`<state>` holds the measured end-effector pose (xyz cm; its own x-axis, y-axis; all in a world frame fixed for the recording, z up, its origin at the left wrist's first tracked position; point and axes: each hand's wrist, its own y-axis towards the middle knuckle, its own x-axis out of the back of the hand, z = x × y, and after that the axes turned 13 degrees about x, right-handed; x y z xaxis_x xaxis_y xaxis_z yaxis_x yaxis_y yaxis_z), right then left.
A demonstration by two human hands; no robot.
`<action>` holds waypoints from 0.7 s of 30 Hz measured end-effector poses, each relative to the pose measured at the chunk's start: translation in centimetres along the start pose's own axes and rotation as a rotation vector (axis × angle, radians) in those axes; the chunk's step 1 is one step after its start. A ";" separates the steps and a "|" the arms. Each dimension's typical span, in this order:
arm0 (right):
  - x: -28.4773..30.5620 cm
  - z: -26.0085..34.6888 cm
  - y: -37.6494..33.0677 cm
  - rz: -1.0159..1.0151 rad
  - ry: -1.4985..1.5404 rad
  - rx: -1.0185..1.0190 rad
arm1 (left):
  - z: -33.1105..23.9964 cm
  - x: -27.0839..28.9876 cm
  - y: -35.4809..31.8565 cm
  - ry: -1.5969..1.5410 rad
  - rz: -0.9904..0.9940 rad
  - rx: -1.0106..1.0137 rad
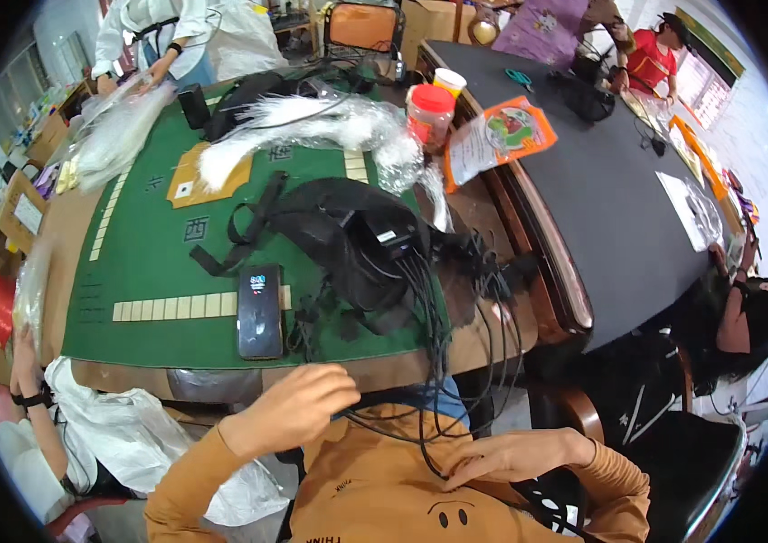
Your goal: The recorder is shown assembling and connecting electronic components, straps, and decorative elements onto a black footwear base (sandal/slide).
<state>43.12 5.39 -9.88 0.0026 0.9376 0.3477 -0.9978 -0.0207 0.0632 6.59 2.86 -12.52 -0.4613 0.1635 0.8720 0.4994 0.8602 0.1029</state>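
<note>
My left hand (310,403) is held over my lap by the table edge, its fingers curled in and no object showing in them. Lower right, my right hand (515,454) rests against the front of my brown top, fingertips pinched at the end of a black cable (426,433). That cable runs up with several others into an open black backpack (334,213) lying on the green table mat (144,339). A black smartphone (260,312) with a lit screen lies flat on the mat, beyond my left hand.
A red-lidded jar (429,116) and an orange-and-white package (502,140) stand near a dark grey table (574,199) on the right. Clear plastic with white strands (321,122) lies behind the backpack. Other people sit or stand at the left, far left and right. White sheeting (122,421) hangs at lower left.
</note>
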 end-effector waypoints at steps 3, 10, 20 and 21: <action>-1.5 1.2 -1.5 -0.078 -0.133 -0.071 | -0.7 -3.8 -1.2 0.130 -0.035 -0.080; -3.0 3.7 -4.8 -0.172 -0.352 -0.272 | -3.8 -2.5 1.1 0.271 -0.253 -0.197; 2.1 5.9 -3.2 -0.170 -0.507 -0.219 | -3.1 -6.7 4.1 0.206 -0.081 -0.339; 3.8 5.7 -1.8 -0.243 -0.553 -0.107 | -2.7 -6.9 3.6 0.223 -0.072 -0.321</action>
<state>45.31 7.00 -3.37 0.2363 0.5916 0.7708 -0.9654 0.2331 0.1170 13.57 3.54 -16.91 -0.3509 -0.0313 0.9359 0.6915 0.6652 0.2815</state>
